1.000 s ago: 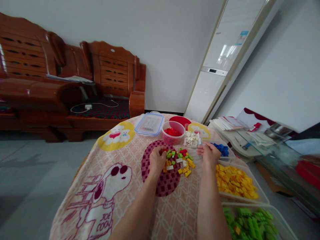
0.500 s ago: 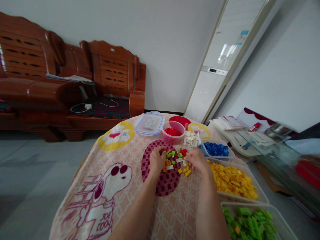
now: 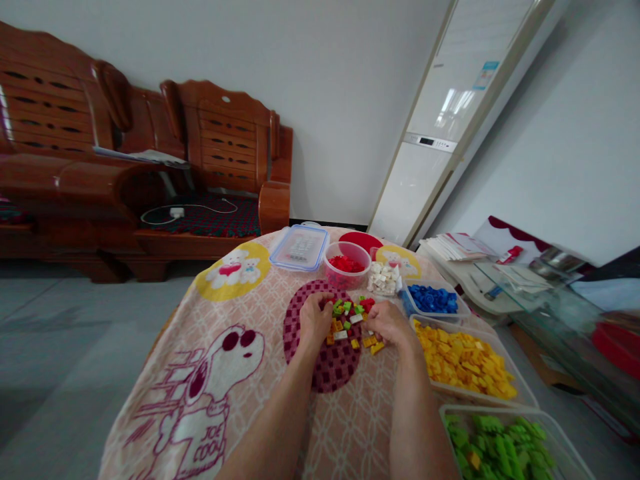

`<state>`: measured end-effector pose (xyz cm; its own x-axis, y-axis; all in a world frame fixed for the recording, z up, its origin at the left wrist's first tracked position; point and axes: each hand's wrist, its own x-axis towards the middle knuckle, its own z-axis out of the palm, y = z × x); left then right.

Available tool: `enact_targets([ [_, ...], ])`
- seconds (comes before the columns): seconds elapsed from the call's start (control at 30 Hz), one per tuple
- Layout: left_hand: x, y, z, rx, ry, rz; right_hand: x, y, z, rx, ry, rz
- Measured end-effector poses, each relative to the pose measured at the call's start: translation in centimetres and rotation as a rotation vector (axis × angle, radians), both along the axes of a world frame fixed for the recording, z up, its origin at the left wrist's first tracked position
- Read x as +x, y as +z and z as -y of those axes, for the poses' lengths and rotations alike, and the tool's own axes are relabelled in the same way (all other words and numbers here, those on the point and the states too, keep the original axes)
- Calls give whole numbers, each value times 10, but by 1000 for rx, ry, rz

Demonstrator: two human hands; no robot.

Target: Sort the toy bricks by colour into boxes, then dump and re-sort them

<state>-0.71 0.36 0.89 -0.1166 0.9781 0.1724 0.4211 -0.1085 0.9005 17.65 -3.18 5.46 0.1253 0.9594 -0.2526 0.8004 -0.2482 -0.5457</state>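
Note:
A small heap of mixed bricks (image 3: 354, 323), green, red, yellow and white, lies on the patterned cloth (image 3: 235, 373) in front of me. My left hand (image 3: 314, 319) rests curled against the heap's left edge, fingers bent down onto the bricks. At the right side of the heap my right hand (image 3: 391, 323) reaches in, its fingers pinched among the bricks; what they hold is hidden.
Beyond the heap stand a round tub of red bricks (image 3: 347, 264), a pile of white bricks (image 3: 384, 278) and a clear lid (image 3: 299, 247). Trays of blue (image 3: 433, 300), yellow (image 3: 465, 360) and green bricks (image 3: 500, 443) line the right. A wooden bench (image 3: 150, 167) stands behind.
My right hand has come back from over the blue tray leftward into the heap's right side. The left hand has stayed at the heap's left edge.

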Motion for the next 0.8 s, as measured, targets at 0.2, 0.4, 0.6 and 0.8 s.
enact_targets([
  [0.2, 0, 1, 0, 9, 2, -4, 8, 4, -3, 220, -247, -294],
  [0.4, 0, 0, 0, 7, 0, -25, 12, -2, -16, 551, -580, -613],
  [0.6, 0, -1, 0, 12, -5, -33, 18, -18, -28, 964, -719, -876],
  [0.8, 0, 0, 1, 4, -12, -43, 20, -19, -25, 801, -663, -763],
])
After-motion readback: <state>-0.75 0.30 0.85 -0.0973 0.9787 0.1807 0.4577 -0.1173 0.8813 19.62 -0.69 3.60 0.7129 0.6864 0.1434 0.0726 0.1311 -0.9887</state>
